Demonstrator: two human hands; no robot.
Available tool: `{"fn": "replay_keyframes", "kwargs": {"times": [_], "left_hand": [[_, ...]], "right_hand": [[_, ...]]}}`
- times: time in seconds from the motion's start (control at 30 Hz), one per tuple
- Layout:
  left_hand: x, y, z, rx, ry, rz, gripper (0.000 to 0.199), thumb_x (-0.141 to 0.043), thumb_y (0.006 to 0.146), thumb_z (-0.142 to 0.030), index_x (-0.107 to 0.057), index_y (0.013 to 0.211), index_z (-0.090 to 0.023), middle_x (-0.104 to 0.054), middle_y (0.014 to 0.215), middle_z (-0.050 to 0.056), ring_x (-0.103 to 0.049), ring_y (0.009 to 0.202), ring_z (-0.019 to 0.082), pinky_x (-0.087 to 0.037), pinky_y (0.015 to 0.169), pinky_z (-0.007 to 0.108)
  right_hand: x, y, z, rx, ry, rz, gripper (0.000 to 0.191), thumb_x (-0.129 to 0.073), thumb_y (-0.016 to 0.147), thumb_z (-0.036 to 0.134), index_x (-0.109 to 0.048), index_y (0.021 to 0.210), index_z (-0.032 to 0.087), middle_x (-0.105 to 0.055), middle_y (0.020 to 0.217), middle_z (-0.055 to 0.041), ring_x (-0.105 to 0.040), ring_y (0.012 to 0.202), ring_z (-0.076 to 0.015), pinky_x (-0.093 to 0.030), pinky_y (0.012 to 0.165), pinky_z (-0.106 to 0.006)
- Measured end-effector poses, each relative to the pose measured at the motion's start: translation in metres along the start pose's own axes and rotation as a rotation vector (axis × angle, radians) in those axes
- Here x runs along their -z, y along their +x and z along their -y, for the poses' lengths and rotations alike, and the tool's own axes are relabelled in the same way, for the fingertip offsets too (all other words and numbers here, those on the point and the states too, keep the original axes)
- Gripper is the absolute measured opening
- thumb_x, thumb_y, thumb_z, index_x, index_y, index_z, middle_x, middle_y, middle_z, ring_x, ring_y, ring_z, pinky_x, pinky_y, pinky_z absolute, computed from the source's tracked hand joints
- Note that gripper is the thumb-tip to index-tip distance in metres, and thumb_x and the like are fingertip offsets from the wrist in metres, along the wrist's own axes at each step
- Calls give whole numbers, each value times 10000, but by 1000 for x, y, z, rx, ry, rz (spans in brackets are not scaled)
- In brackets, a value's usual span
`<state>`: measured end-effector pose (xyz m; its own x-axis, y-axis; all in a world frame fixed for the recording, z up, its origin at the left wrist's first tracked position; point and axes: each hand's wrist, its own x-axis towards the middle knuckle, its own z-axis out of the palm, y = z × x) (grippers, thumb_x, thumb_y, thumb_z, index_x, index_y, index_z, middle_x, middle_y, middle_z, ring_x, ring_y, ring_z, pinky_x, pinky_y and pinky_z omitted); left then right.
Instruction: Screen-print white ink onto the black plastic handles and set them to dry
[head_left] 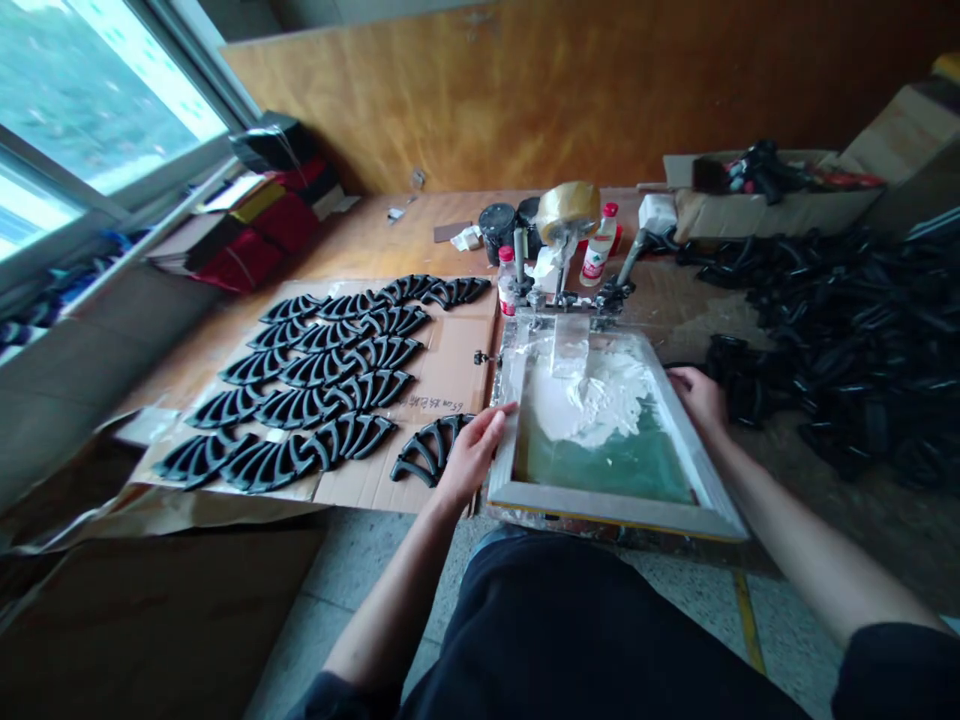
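Observation:
A screen frame with pale rails lies over the work spot, white paste spread across the upper part of its green mesh. At its left rail is my left hand, fingers drawn together; whatever they hold is hidden. Just left of that hand, a fan of black curved parts rests on cardboard. My right hand is closed beside the right rail, with a dark curved part at its fingertips. A clamp mechanism with a pale squeegee stands at the frame's far edge.
Rows of black curved parts cover the cardboard at left. A large heap of black parts lies at right. Behind the clamps are two red-capped bottles, black tubs and an open carton.

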<state>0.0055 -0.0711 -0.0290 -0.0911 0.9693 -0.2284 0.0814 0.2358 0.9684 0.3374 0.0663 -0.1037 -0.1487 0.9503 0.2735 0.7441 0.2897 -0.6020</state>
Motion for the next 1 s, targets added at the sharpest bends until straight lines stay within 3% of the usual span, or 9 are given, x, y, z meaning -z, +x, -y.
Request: {"fn": "replay_keyframes", "kwargs": {"times": [0.13, 0.23, 0.33, 0.4, 0.57, 0.67, 0.83, 0.93, 1.0], "left_hand": [[-6, 7, 70, 121, 168, -40, 682, -570, 865, -462, -379, 1477, -230, -605, 730, -16, -524, 610, 108, -408, 582, 204], [-9, 17, 99, 139, 330, -60, 619, -505, 901, -428, -369, 1480, -258, -601, 744, -14, -547, 663, 126, -425, 625, 220], [-8, 22, 107, 134, 387, -39, 583, -488, 907, -443, -407, 1457, -269, -612, 756, -11, -556, 683, 135, -440, 652, 234], [-7, 22, 108, 144, 398, -41, 571, -494, 901, -451, -435, 1439, -269, -622, 763, -8, -564, 691, 141, -446, 663, 240], [-7, 21, 110, 148, 378, -60, 566, -490, 897, -481, -457, 1423, -274, -664, 842, 9, -600, 760, 160, -461, 696, 250], [-8, 20, 110, 146, 365, -66, 557, -491, 896, -485, -481, 1405, -257, -672, 861, 18, -612, 777, 166, -466, 707, 252], [-8, 19, 107, 140, 312, -62, 558, -504, 891, -497, -496, 1384, -236, -667, 832, 21, -609, 744, 161, -461, 662, 242], [-8, 18, 104, 164, 284, -55, 560, -503, 892, -495, -484, 1387, -236, -663, 827, 17, -602, 725, 151, -451, 636, 229], [-8, 17, 100, 180, 270, -50, 568, -511, 887, -488, -477, 1392, -230, -661, 829, 17, -596, 713, 144, -444, 627, 222]], "right_hand": [[-7, 40, 41, 119, -76, -132, 550, -637, 808, 355, -553, 1310, 145, -494, 1378, -181, -549, 1169, -301, -473, 962, -466], [-32, 54, 93, 261, -194, 51, 600, -742, 734, 282, -552, 1285, 140, -539, 1315, -169, -523, 1189, -310, -455, 970, -450], [-49, 40, 117, 272, -257, 303, 254, -684, 796, 249, -659, 1035, 168, -678, 998, -99, -620, 967, -261, -493, 828, -375], [-51, 18, 113, 364, -254, 410, 137, -604, 837, 192, -678, 952, 182, -694, 923, -73, -634, 894, -231, -484, 776, -331], [-30, -23, 85, 728, -106, 572, 352, -516, 773, 27, -691, 1015, 213, -709, 998, -36, -640, 913, -171, -463, 773, -258], [-23, -15, 88, 722, -104, 608, 305, -544, 757, 51, -704, 938, 236, -713, 889, 1, -647, 839, -159, -460, 721, -242], [-39, -21, 95, 673, -95, 395, 343, -535, 763, 38, -697, 1014, 204, -717, 1003, -46, -652, 917, -188, -489, 777, -282], [-42, -39, 87, 728, -49, 422, 373, -544, 764, 32, -682, 1068, 198, -710, 1070, -55, -662, 924, -181, -500, 789, -277], [-39, -36, 87, 661, -30, 437, 274, -589, 801, 99, -686, 1029, 216, -722, 993, -29, -671, 863, -171, -502, 752, -263]]}}
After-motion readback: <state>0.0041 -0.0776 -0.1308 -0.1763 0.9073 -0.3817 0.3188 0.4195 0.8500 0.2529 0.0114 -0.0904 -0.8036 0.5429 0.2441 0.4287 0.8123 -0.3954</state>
